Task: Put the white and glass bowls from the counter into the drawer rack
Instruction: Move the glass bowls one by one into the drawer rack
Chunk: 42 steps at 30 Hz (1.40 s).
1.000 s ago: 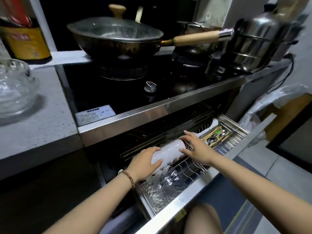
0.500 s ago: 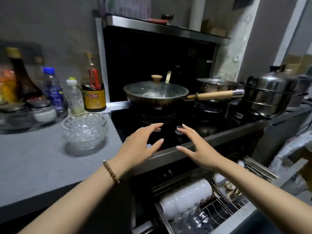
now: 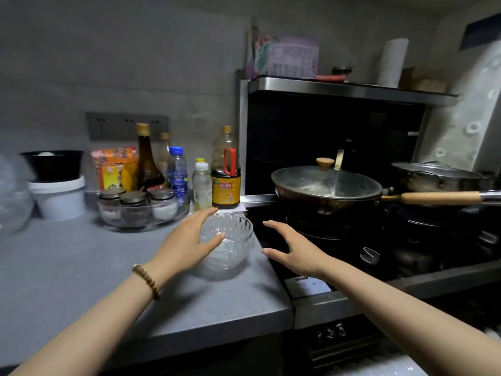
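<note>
Head view: the glass bowl [image 3: 233,249] sits at frame centre on the grey counter [image 3: 81,272], beside the black stove [image 3: 339,248]. My left hand [image 3: 187,241], fingers spread, overlaps its left rim; my right hand [image 3: 295,253], equally spread and empty, hovers just right of it.

dim kitchen, grainy, soft overall. wide-angle bends edges. faint glare on pan lid [image 3: 325,183] & glass bowl [image 3: 230,240]. soft shadow under bowl. far left blurred.

Bottles [image 3: 214,183] just behind glass bowl [image 3: 236,249]
</note>
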Tool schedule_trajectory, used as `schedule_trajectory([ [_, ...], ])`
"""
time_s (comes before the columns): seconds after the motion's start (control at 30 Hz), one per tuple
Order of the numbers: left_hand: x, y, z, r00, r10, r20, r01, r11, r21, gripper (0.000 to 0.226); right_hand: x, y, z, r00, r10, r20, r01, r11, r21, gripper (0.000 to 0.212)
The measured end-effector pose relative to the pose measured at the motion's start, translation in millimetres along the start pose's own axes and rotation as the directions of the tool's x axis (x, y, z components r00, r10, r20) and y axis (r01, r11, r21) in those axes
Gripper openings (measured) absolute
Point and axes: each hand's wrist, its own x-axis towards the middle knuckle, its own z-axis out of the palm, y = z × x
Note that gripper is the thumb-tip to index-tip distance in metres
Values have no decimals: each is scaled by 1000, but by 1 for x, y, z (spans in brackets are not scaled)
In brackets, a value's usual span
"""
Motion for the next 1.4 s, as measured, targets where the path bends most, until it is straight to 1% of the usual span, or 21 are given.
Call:
schedule_trajectory([
  [0.1,-1,-20,4,995,-86,50,88,995,-50,71,17,-8,11,1000,-7,13,7,1000,-3,67],
  [0.2,0,-32,13,979,-148,140,173,966,-193,84,28,-13,21,999,-13,36,13,1000,2,64],
  [0.27,1,-38,20,975,-148,165,189,945,-268,86,33,-15,25,999,-17,42,16,1000,12,59],
  [0.33,2,-41,26,977,-128,168,174,938,-299,82,36,-14,29,999,-20,44,19,1000,17,53],
  [0.57,4,-50,37,987,-129,92,153,925,-348,63,40,-8,31,999,-39,-4,39,998,43,31],
  [0.7,3,-49,41,985,-168,28,164,884,-437,53,42,-7,32,998,-40,-46,44,996,81,31],
  [0.8,5,-41,39,980,-198,-34,154,847,-509,52,42,-10,28,996,-36,-79,46,990,131,33],
  [1.0,14,3,25,983,-172,-72,85,759,-646,52,25,-16,0,987,-52,-153,83,975,205,26],
  [1.07,15,24,22,986,-152,-67,67,734,-675,52,13,-13,-13,985,-26,-171,73,958,278,26],
  [1.13,15,47,25,989,-145,-38,77,709,-701,47,-4,-6,-28,982,-8,-186,68,945,319,26],
  [1.2,15,72,34,989,-144,15,109,670,-734,43,-24,3,-45,979,7,-203,55,953,298,33],
  [1.3,14,111,55,982,-128,140,188,583,-790,40,-60,21,-71,979,5,-205,57,954,294,40],
  [1.4,13,146,83,951,-93,295,297,545,-784,36,-98,45,-93,984,27,-178,23,962,274,38],
])
